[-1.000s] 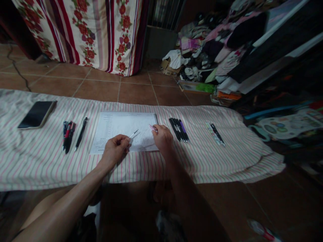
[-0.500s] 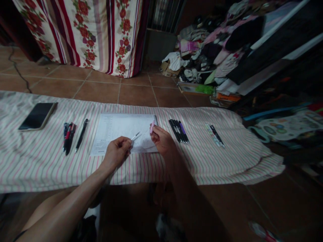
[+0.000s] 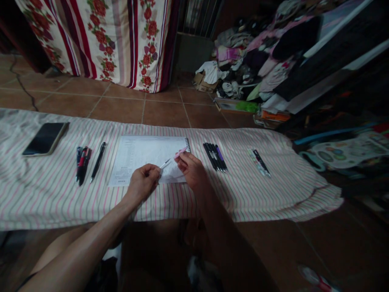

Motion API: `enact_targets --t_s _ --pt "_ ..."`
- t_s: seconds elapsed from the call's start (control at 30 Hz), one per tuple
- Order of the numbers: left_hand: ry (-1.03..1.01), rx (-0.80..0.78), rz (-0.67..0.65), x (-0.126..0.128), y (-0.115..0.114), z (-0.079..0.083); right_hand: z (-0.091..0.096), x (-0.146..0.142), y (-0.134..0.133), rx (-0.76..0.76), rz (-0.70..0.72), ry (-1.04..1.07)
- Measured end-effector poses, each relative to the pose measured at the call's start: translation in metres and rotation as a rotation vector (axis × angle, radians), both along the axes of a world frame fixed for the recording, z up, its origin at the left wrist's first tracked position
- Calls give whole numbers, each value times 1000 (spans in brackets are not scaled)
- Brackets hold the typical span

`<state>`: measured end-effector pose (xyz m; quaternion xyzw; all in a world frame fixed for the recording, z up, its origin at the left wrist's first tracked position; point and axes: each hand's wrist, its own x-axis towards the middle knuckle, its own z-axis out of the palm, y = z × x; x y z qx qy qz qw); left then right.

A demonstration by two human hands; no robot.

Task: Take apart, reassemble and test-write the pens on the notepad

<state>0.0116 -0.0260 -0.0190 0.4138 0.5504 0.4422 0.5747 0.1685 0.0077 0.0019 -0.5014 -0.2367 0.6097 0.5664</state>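
My left hand (image 3: 142, 182) is closed around a thin white pen (image 3: 165, 164) whose tip points up and to the right. My right hand (image 3: 192, 172) pinches a small pink cap (image 3: 180, 152) just beyond that tip. Both hands hover over the near right part of a white spiral notebook (image 3: 142, 156) that lies open on a pink-striped cloth (image 3: 54, 190).
On the cloth lie a dark phone (image 3: 45, 138) at left, a few pens (image 3: 82, 162) and one black pen (image 3: 98, 161) left of the notebook, several dark pens (image 3: 215, 156) to its right, and two more (image 3: 259, 161) further right. Clutter and clothes (image 3: 252, 61) fill the right.
My right hand has moved left, bringing the pink cap close to the tip of the white pen. My left hand has barely shifted.
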Motion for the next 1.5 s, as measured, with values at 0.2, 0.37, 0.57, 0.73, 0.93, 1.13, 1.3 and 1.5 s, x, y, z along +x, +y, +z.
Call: enact_targets --t_s 0.2,0.37,0.57,0.73,0.93,1.13,1.3,1.5 --pt "-3 13 4 0 1 -2 0 -1 -1 2 -7 22" --pt "15 30 -1 -1 2 -4 0 -3 -2 8 7 37" --pt "-9 13 -5 0 1 -4 -2 -5 -3 9 33 53" --pt "25 22 -7 -2 2 -9 -1 -6 -3 11 35 38" --pt "22 39 -13 -3 3 -12 -2 -5 -4 25 50 27" --pt "19 37 -28 -2 2 -8 -3 -5 -3 37 46 4" --pt "54 29 -24 -3 1 -6 -3 -6 -2 18 38 33" --pt "47 22 -26 -3 1 -7 -2 -5 -2 16 29 47"
